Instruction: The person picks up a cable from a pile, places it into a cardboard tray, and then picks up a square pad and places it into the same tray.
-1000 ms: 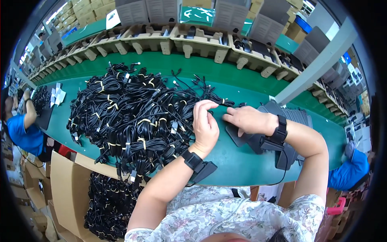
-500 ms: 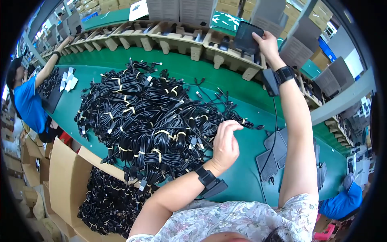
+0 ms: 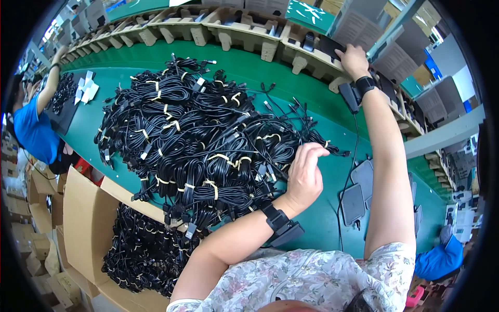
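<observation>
Right hand [image 3: 354, 59] at black pad [image 3: 331, 48], grip unclear, left hand [image 3: 306, 174] loosely cupped beside cables [image 3: 179, 130], grey post [image 3: 446, 134] rightward

The cable pile [image 3: 192, 135] lies on the table [image 3: 325, 223], left of the pads [image 3: 353, 204]. The trays [image 3: 249, 35] stand in a row behind the pile. A carton [image 3: 86, 223] (holding more cables [image 3: 145, 252]) sits before the table, at near left. The left hand [image 3: 305, 179] is at the pile's right edge; the right hand [image 3: 355, 60] is at a tray behind the pads.
</observation>
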A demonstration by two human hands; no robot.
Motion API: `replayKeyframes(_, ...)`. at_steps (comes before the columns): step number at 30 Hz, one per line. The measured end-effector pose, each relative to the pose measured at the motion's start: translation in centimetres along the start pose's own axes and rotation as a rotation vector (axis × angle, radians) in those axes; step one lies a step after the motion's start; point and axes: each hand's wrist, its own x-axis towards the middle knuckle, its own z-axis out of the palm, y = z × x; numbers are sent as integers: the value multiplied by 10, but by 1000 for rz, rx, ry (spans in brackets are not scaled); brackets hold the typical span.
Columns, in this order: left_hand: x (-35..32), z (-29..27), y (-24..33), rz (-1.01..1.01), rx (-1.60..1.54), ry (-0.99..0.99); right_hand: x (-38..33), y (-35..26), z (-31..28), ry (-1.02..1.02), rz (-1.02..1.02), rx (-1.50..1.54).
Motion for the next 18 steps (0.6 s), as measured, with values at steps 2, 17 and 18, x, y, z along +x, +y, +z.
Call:
replayKeyframes(2,0,2,-2,0,-8,-5,-27,-16,-8,350,-167,37)
replayKeyframes(17,-1,3,-5,45,0,74,-219,-35,-108,-385,-519,239)
replayKeyframes(18,-1,2,-4,54,-7,72,-220,-30,-115,-377,-514,231)
